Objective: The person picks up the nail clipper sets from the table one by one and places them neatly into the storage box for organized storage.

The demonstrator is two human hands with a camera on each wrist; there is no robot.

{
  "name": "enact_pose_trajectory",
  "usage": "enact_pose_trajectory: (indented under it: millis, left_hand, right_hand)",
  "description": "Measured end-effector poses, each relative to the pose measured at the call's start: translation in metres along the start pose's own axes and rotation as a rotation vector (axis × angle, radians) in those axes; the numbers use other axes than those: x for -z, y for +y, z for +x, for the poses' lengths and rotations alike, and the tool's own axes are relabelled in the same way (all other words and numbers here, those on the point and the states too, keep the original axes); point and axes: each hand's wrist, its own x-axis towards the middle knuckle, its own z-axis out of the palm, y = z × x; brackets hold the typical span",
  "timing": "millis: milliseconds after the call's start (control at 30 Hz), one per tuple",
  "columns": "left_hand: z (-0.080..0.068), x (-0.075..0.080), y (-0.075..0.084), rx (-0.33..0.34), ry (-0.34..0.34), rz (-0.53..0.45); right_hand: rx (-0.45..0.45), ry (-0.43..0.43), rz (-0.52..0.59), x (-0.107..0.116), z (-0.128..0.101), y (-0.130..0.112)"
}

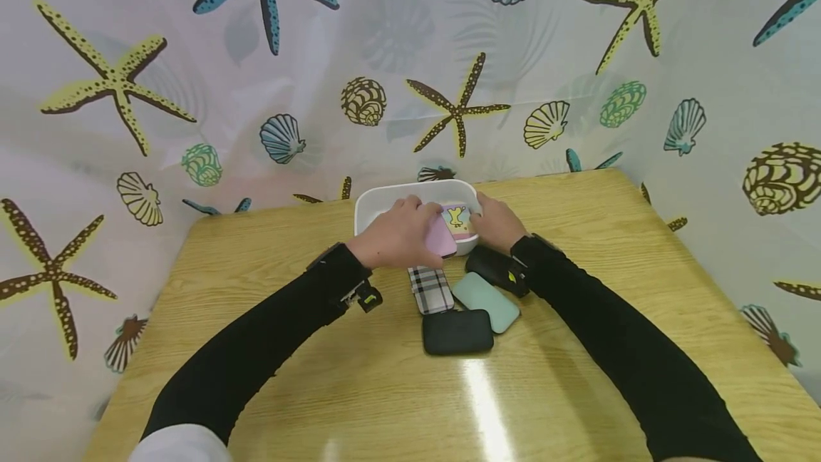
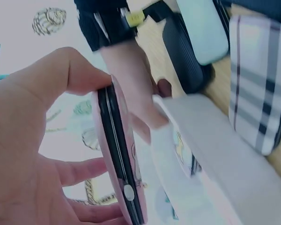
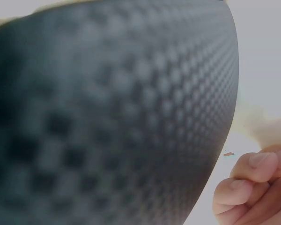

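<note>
My left hand [image 1: 400, 234] grips a slim pink case [image 1: 440, 237] between thumb and fingers, over the near side of a white plastic bin [image 1: 368, 205]. In the left wrist view the pink case [image 2: 113, 150] stands on edge, its dark seam and small light clasp showing. My right hand [image 1: 500, 223] holds the bin's right end, thumb and fingers on either side of the wall. Inside the bin lies a yellow case with a cartoon picture [image 1: 457, 217]; the left hand hides part of the interior.
In front of the bin lie a plaid case [image 1: 431, 291], a mint-green case [image 1: 486, 301], a black rectangular case [image 1: 457, 332] and a black textured case [image 1: 492, 267] beneath the right wrist. A patterned curtain [image 1: 398, 34] stands behind the wooden table [image 1: 308, 391].
</note>
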Motion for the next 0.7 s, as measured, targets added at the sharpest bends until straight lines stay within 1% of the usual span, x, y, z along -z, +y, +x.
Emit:
enact_pose_trajectory:
  millis: [67, 167, 367, 500, 700]
  left_hand:
    - [0.007, 0.001, -0.007, 0.0, -0.013, -0.014]
    - [0.018, 0.001, -0.018, 0.013, -0.05, -0.036]
    - [0.04, -0.006, -0.038, 0.035, -0.113, -0.057]
    - [0.054, -0.011, -0.044, 0.048, -0.16, -0.039]
    - [0.074, -0.018, -0.048, 0.063, -0.226, -0.04]
  right_hand:
    - [-0.003, 0.008, -0.002, 0.0, 0.0, 0.0]
    - [-0.007, 0.006, 0.0, 0.0, 0.0, 0.001]
    - [-0.014, -0.004, 0.01, -0.003, 0.001, 0.003]
    - [-0.019, -0.006, 0.013, -0.003, 0.003, 0.006]
    - [-0.029, -0.005, 0.021, -0.004, 0.005, 0.008]
